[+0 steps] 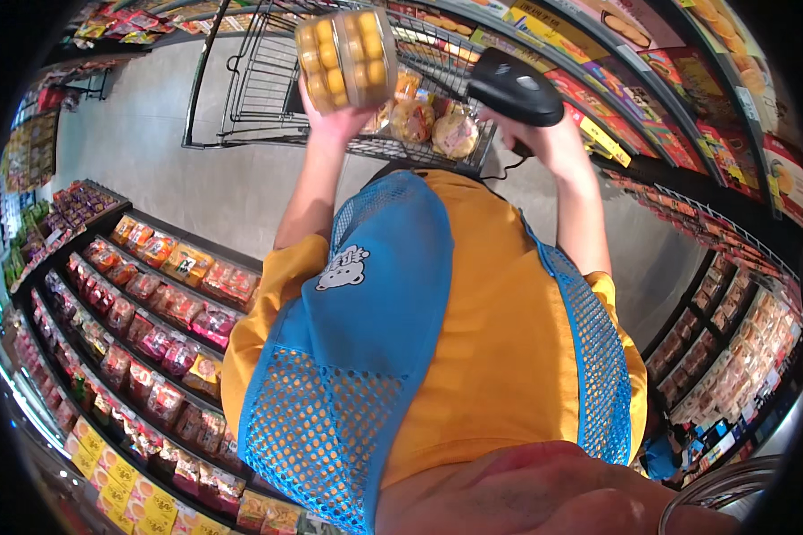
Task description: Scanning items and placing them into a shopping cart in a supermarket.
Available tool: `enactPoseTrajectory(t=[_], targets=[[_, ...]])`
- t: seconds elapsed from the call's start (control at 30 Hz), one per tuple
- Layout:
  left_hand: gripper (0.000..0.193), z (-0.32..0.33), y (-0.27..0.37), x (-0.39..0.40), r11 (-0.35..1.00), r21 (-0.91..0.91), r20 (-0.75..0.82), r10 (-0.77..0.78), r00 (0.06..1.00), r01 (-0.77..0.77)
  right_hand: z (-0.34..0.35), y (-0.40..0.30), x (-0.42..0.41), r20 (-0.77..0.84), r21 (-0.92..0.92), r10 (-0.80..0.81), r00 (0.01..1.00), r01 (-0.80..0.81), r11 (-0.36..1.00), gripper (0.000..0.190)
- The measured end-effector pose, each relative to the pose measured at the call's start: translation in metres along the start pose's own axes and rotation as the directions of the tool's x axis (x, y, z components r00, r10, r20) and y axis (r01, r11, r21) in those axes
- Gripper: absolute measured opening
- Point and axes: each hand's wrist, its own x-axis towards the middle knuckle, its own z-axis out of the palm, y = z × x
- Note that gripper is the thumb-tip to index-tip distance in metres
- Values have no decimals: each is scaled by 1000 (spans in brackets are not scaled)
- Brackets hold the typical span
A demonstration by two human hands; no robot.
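Observation:
My left hand [336, 124] grips a clear plastic pack of round yellow pastries [344, 59] from below, raised over the metal shopping cart [254, 100]. The pack seems to be two boxes side by side or one divided box; I cannot tell which. A black handheld barcode scanner [514, 87] is in my right hand [539, 144], its head tilted to the upper left. A dark cord [506, 175] hangs beneath that hand. In the cart basket, between my hands, lie bagged round baked goods [456, 134] and several other wrapped snacks [408, 87].
Shelves of colourful boxed goods [642, 87] run close along the right. To the lower left, a tiered display holds bagged snacks [174, 301]. More packaged food [743, 354] fills racks at the lower right. Grey floor [194, 174] lies between the displays and the cart.

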Motion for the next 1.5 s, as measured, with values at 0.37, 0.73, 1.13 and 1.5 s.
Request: enactPoseTrajectory(t=[0.37, 0.73, 1.13, 1.5], targets=[[58, -72, 115, -27, 405, 897, -397, 563, 725, 177, -11, 63, -17, -140, 326, 231, 963, -175, 929, 23], [100, -205, 28, 43, 103, 836, -534, 376, 757, 538, 8, 68, -14, -217, 346, 378, 900, -291, 892, 15], [106, -322, -70, 99, -331, 697, -634, 129, 762, 636, 33, 69, -30, -259, 403, 446, 857, -324, 856, 14], [87, -366, -49, 105, -716, 643, -463, -80, 883, 272, -8, 96, -58, -210, 420, 355, 911, -245, 874, 19]])
